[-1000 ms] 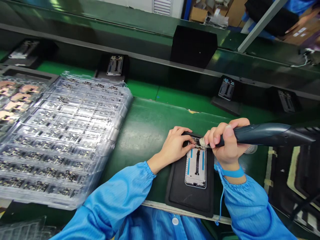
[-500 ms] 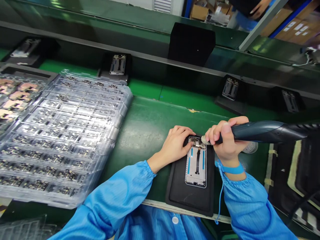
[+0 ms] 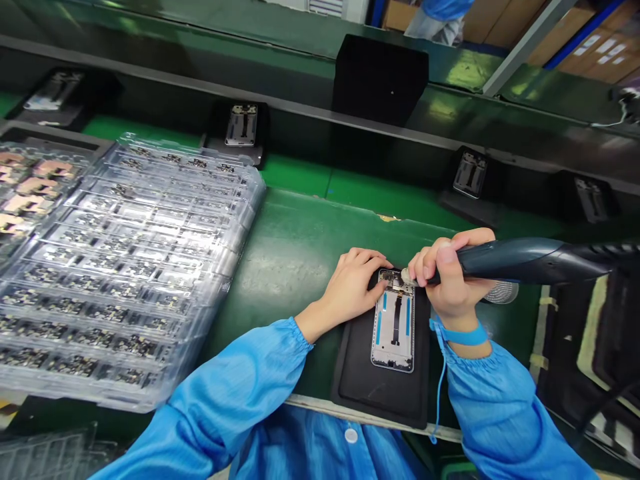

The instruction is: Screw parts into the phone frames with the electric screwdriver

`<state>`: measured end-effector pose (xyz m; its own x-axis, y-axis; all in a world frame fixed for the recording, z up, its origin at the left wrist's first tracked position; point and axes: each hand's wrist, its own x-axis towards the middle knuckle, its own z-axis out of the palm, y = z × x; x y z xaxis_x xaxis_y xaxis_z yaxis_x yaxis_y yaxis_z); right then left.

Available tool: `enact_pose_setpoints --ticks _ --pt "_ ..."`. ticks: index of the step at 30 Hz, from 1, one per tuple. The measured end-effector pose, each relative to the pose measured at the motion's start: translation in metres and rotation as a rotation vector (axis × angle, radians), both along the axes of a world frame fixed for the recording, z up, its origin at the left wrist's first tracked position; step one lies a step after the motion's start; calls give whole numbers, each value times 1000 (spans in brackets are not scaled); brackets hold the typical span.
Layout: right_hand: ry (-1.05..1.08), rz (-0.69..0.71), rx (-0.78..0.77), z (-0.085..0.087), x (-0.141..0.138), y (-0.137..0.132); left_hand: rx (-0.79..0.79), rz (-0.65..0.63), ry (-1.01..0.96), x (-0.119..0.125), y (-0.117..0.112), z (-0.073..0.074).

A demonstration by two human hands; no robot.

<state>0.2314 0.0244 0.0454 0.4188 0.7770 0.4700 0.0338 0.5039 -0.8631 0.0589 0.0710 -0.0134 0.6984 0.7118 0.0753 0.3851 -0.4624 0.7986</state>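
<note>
An opened phone body, with a black flex cable down its middle and blue strips, lies on a black pad. My left hand grips its upper left corner, thumb on the left edge and forefinger at the top. My right hand is closed around a dark corded electric screwdriver, held nearly level. Its pale nose meets the upper right part of the phone body; the bit itself is hidden. A blue strap circles my right wrist.
Clear plastic trays of small circuit boards are stacked at left, beside a tray of copper-coloured parts. Beyond the bench, more phone bodies rest on black holders along a green line. A black box stands behind. Black trays lie at right.
Both hands keep their hold on the phone body and screwdriver, with hardly any movement. The view has shifted slightly. In the background, a person in blue has changed position.
</note>
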Motion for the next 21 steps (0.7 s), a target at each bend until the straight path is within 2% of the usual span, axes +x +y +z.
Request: enact_pose_setpoints --ticks 9,16,18,21 --pt "14 15 -87 1 -3 11 2 3 16 -1 -2 3" --pt "42 14 -103 -6 -11 11 19 -2 15 3 1 -2" --pt "44 -8 -106 -5 -13 8 56 12 35 1 -6 5" --pt "47 -39 -120 -2 -8 -3 161 18 106 -25 -26 30"
